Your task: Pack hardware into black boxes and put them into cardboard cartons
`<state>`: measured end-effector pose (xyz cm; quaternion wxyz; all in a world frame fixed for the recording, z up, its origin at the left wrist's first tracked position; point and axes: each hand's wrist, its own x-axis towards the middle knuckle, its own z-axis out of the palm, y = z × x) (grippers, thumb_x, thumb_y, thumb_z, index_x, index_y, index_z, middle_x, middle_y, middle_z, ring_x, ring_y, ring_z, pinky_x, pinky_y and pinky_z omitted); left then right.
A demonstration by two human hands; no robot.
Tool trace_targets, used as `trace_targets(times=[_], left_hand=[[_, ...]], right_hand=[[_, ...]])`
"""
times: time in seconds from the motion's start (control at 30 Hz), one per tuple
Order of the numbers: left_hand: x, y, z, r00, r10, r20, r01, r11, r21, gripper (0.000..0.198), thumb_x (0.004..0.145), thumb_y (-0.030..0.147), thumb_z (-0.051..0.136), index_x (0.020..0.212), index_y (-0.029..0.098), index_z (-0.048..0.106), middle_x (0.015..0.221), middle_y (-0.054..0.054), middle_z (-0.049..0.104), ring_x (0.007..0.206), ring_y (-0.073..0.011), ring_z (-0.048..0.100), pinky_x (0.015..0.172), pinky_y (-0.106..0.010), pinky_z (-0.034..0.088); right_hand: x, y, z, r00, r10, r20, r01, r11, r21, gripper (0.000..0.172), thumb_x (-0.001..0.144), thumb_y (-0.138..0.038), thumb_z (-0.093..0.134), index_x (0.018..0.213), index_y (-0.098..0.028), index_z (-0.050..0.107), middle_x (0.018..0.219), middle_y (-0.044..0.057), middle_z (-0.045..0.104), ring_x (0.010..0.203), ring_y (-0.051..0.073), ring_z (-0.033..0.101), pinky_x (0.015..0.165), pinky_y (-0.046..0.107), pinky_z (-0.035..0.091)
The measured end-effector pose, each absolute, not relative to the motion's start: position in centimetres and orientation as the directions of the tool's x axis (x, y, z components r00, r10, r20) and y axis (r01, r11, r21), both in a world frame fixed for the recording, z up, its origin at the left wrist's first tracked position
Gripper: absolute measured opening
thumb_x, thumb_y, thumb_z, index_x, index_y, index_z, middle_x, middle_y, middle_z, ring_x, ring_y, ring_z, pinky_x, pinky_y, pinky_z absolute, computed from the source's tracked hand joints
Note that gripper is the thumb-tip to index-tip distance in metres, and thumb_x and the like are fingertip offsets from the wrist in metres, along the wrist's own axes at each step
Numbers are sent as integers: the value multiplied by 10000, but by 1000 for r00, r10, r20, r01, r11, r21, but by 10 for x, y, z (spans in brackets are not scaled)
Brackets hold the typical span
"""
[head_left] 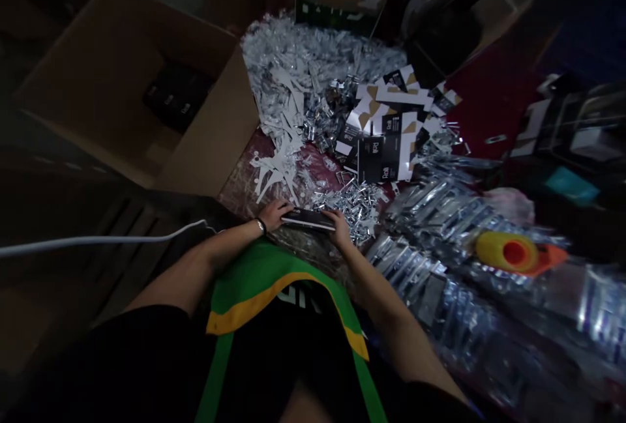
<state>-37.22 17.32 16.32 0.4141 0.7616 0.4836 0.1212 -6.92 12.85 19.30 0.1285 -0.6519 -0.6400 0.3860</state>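
While the left hand (276, 214) and right hand (338, 225) grip opposite ends of a flat dark box (308, 218), it sits level beside silver scraps (357, 204). Gripping both ends gives a steady hold.

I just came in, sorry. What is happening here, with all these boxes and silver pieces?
A person holds a flat dark package with both hands, the left hand and the right hand, beside a heap of silver packaging scraps. Black-and-white printed cards lie on the heap, and an open cardboard box stands to the left.
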Motion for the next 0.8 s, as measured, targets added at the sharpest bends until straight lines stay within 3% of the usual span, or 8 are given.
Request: trace_targets(times=[0.1, 0.17, 0.3, 0.4, 0.5, 0.63, 0.73, 0.8], left_hand=[[-379, 170, 181, 757, 625, -188, 591, -535, 603, 744, 794, 315, 778, 1504, 232, 571, 1627, -160, 463, 1562, -378, 322, 1278, -614, 165], [-372, 168, 190, 796, 571, -199, 577, -619, 533, 886, 788, 489, 787, 1565, 170, 504, 1668, -212, 390, 1583, -416, 260, 1282, -621, 91], [-338, 172, 194, 717, 634, -289, 690, -587, 424, 838, 874, 528, 719, 1587, 159, 479, 1603, -257, 458, 1471, -430, 410, 1235, -575, 224], [-328, 182, 192, 747, 564, -352, 665, -630, 402, 738, 930, 515, 668, 1592, 249, 480, 1554, -226, 513, 1367, -407, 497, 1159, -547, 330], [-331, 181, 194, 768, 527, -365, 640, -654, 403, 709, 929, 519, 673, 1577, 287, 500, 1591, -202, 481, 1415, -413, 461, 1177, -561, 305], [-311, 167, 213, 736, 578, -353, 677, -606, 418, 804, 876, 479, 732, 1586, 201, 477, 1638, -227, 421, 1512, -459, 359, 1210, -622, 263], [-276, 179, 241, 708, 544, -451, 706, -524, 477, 732, 843, 326, 746, 1521, 142, 539, 1511, -236, 564, 1389, -413, 537, 1146, -534, 411], [-267, 200, 270, 648, 535, -542, 758, -385, 527, 760, 750, 355, 832, 1438, 126, 604, 1399, -227, 647, 1267, -392, 635, 1044, -463, 510]], right_hand=[[-70, 118, 204, -405, 805, -435, 858, 169, -485, 744, 893, -422, 702, 1594, -290, 492, 1643, 152, 410, 1376, 356, 515, 1135, 475, 434], [-75, 111, 210, -419, 756, -502, 901, 278, -334, 920, 911, -539, 699, 1688, -267, 287, 1721, 204, 253, 1409, 414, 473, 1142, 529, 412], [-91, 114, 209, -248, 797, -551, 968, 221, -116, 794, 1033, -511, 531, 1709, -258, 200, 1686, 245, 298, 1333, 377, 554, 1110, 483, 436], [-94, 120, 207, -263, 772, -579, 964, 225, -139, 758, 1042, -471, 528, 1706, -308, 202, 1676, 211, 331, 1270, 329, 607, 1065, 420, 469], [-99, 112, 210, -256, 788, -560, 966, 226, -124, 803, 1032, -513, 527, 1711, -251, 185, 1689, 237, 300, 1339, 361, 554, 1103, 469, 434], [-114, 99, 220, -238, 828, -507, 970, 233, -74, 882, 994, -626, 522, 1689, -149, 262, 1689, 290, 278, 1377, 434, 491, 1144, 612, 342], [-99, 125, 229, -196, 870, -452, 980, 186, -67, 626, 1033, -575, 425, 1534, -228, 566, 1497, 222, 573, 1297, 411, 554, 1090, 612, 383], [-71, 167, 238, -11, 951, -308, 999, -1, -38, 556, 1052, -507, 326, 1360, -251, 712, 1298, 205, 689, 1211, 402, 612, 1009, 604, 446]])
